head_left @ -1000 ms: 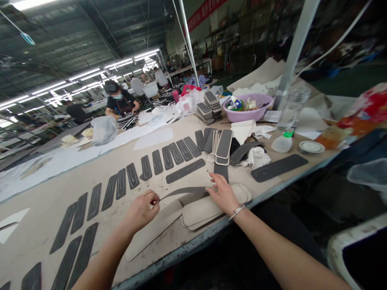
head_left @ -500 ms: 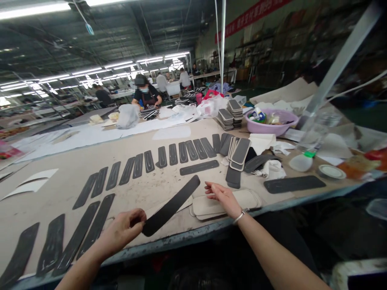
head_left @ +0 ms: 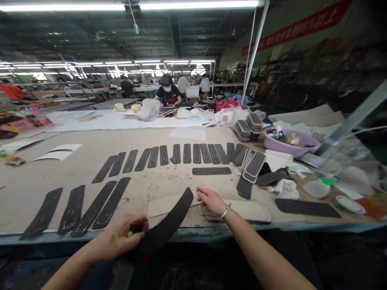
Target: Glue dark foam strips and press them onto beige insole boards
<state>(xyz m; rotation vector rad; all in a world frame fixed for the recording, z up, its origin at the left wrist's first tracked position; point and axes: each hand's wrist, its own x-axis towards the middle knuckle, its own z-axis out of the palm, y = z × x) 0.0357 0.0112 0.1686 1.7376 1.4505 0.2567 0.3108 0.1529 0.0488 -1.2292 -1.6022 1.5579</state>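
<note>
My left hand (head_left: 122, 235) pinches the near end of a long dark grey strip (head_left: 171, 223) with rounded ends, which slants up to the right over the table's front edge. Just right of the strip's far end is my right hand (head_left: 211, 200), its fingers stretched out and holding nothing. Beneath my right hand and wrist lies a pile of beige rounded panels (head_left: 249, 210). A single beige panel (head_left: 160, 205) lies flat on the table, partly covered by the strip. Several dark strips with shiny smears, such as one strip (head_left: 71, 209), lie to the left.
A row of smaller dark pieces (head_left: 187, 153) crosses the table. To the right are stacked grey panels (head_left: 255, 163), a long dark panel (head_left: 306, 207), a squeeze bottle (head_left: 316, 188), a round lid (head_left: 350, 204) and a purple basin (head_left: 290, 148). A co-worker (head_left: 167, 90) sits across the table.
The camera view has levelled and turned left, so the table appears shifted right. The dark strip tilts more steeply and has come nearer the table's front edge, still in my left hand.
</note>
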